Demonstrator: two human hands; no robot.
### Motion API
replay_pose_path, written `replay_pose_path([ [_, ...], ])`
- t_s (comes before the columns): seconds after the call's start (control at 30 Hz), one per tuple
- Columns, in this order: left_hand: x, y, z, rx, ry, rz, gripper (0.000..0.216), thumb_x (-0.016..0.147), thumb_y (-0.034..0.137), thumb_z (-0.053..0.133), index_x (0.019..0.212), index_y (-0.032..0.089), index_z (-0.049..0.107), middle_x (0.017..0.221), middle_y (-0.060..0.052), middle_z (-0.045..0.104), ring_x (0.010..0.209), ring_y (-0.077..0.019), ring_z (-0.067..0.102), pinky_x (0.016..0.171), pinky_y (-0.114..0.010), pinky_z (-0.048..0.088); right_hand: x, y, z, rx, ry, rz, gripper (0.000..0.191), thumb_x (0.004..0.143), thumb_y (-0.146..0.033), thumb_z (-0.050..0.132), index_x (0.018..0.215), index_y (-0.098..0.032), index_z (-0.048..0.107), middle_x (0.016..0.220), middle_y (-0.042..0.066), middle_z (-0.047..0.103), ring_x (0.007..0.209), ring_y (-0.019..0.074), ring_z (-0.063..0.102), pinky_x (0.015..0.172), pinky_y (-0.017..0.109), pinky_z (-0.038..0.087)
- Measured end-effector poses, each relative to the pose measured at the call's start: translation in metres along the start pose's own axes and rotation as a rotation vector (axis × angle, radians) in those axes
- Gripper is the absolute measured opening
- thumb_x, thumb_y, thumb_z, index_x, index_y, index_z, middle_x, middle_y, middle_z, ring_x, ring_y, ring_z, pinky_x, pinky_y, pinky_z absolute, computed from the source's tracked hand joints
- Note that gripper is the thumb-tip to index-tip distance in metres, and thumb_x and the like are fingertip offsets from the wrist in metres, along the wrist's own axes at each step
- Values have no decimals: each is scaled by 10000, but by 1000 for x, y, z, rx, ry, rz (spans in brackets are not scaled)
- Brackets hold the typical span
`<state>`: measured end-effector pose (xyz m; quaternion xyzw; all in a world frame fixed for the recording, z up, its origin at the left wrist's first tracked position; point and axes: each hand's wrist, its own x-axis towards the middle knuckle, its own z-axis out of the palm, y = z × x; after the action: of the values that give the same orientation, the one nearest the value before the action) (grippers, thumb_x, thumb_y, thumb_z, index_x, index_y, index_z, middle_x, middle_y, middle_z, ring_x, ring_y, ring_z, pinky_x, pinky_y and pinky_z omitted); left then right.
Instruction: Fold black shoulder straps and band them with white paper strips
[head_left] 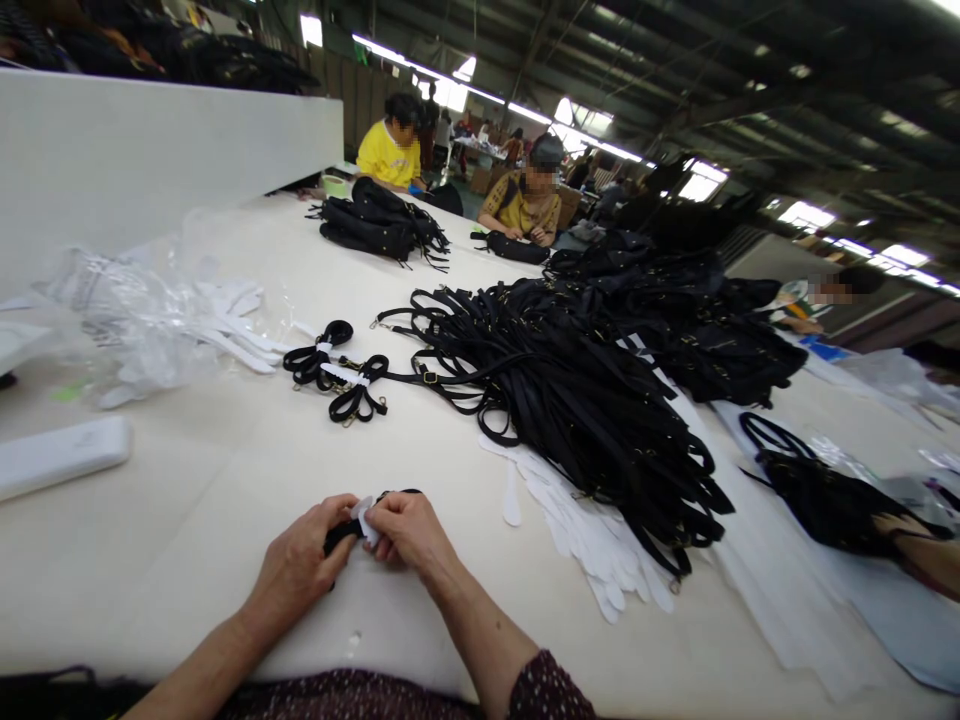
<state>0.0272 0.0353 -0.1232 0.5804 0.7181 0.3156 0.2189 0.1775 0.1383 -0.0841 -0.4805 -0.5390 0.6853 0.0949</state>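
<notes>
Near the table's front edge, my left hand (pixel 306 548) is closed around a coiled black strap (pixel 343 537). My right hand (pixel 409 530) pinches a white paper strip (pixel 367 520) that goes around the strap. Parts of the coil are hidden behind my fingers. Beyond my hands lie two coiled straps, one (pixel 321 357) bound with a white band and another (pixel 358 388) with a white band across it. To the right spreads a large heap of loose black straps (pixel 570 400) with gold-coloured buckles and clips.
White paper strips (pixel 592 530) fan out under the strap heap. At left are crumpled clear plastic bags (pixel 135 320) and a white rectangular object (pixel 64 455). Black bags (pixel 382 220) lie farther back, near two seated people. At right, a co-worker's hand (pixel 900 525) touches a black bag (pixel 817 490).
</notes>
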Motion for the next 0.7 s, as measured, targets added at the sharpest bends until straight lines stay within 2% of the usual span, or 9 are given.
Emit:
replay_pose_path([
  [0.33, 2, 1, -2, -75, -46, -49, 314, 865, 277, 519, 1173, 309, 464, 1136, -12, 712, 1096, -219, 678, 901, -359, 528, 7, 2, 0, -20, -30, -14, 162, 767, -316, 589, 724, -161, 610, 605, 1, 675, 435, 74, 545, 402, 160, 363],
  [0.7, 2, -1, -3, -106, -91, -65, 297, 886, 290, 499, 1176, 311, 444, 1168, -16, 689, 1128, -220, 653, 948, -393, 509, -3, -9, 1, -292, 97, -185, 162, 785, -236, 566, 813, -208, 723, 621, -15, 665, 527, 120, 619, 514, 202, 428],
])
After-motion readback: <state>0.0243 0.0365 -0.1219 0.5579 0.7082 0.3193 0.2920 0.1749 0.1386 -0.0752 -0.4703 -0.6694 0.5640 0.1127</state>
